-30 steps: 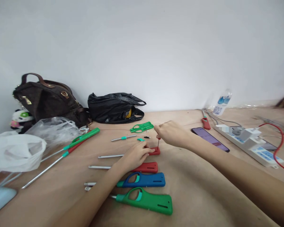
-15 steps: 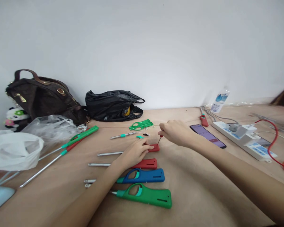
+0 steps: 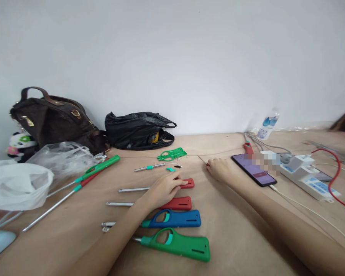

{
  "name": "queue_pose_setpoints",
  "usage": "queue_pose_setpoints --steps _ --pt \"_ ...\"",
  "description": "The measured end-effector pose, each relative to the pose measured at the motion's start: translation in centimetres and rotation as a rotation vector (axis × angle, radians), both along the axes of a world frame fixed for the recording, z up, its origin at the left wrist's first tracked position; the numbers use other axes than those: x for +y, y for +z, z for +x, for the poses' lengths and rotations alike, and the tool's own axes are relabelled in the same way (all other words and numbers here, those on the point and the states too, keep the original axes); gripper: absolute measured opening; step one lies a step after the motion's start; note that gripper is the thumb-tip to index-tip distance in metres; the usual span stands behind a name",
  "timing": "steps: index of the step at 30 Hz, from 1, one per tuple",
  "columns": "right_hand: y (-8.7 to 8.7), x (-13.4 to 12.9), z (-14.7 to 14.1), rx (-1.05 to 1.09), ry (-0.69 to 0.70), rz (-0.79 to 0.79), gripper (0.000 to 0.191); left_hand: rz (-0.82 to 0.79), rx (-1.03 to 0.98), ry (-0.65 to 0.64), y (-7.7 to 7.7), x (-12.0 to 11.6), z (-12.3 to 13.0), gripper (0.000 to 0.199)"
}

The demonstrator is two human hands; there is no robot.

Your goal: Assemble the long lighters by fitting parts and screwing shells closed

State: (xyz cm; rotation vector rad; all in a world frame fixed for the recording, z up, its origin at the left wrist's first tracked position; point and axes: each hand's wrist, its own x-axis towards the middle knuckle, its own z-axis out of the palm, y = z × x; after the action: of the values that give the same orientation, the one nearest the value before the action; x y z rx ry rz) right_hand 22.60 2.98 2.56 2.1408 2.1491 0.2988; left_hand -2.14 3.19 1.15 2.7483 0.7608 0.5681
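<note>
My left hand (image 3: 166,188) rests on the far red gas lighter (image 3: 189,183), its fingers bent and pressed against the handle. My right hand (image 3: 220,169) is closed around a small screwdriver (image 3: 208,165) down at the table; its thin shaft points away to the left. Closer to me lie another red gas lighter (image 3: 181,203), a blue one (image 3: 186,218) and a green one (image 3: 189,246), side by side. Beyond my left hand are an opened green lighter shell (image 3: 172,154), a metal lighter tube (image 3: 149,167) and a small turquoise trigger (image 3: 170,169).
At right lie a phone (image 3: 254,170), a power strip (image 3: 319,188) with cables and a red lighter piece (image 3: 248,147). A bottle (image 3: 267,124) stands by the wall. Left are a black plastic bag (image 3: 138,130), a dark backpack (image 3: 54,119), a white bag (image 3: 20,184) and more lighters (image 3: 103,165).
My right hand has taken the screwdriver off the far red lighter, moved slightly right and lowered it to the table. My left hand stays on that lighter.
</note>
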Motion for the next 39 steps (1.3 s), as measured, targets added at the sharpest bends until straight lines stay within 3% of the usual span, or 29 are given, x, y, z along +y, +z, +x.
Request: queue_pose_setpoints --steps 9,18,25,30,39 --pt "0.9 2.6 -0.8 0.044 0.034 0.061 0.035 -0.048 -0.001 -0.010 0.3 -0.2 -0.2 0.036" --pt "0.4 5.7 -3.8 0.164 0.236 0.053 0.027 -0.041 -0.006 0.019 0.8 -0.2 -0.3 0.033" --pt "0.1 9.1 -4.3 0.259 0.304 0.042 0.032 0.002 -0.054 0.112 2.0 3.2 -3.4 0.032" --pt "-0.1 10.7 -4.8 0.297 0.375 0.032 0.028 0.029 -0.040 0.271 1.9 6.0 -5.3 0.031" --pt "-0.2 10.7 -5.9 0.252 0.478 -0.020 0.021 0.076 0.052 0.371 0.6 7.2 -5.4 0.029"
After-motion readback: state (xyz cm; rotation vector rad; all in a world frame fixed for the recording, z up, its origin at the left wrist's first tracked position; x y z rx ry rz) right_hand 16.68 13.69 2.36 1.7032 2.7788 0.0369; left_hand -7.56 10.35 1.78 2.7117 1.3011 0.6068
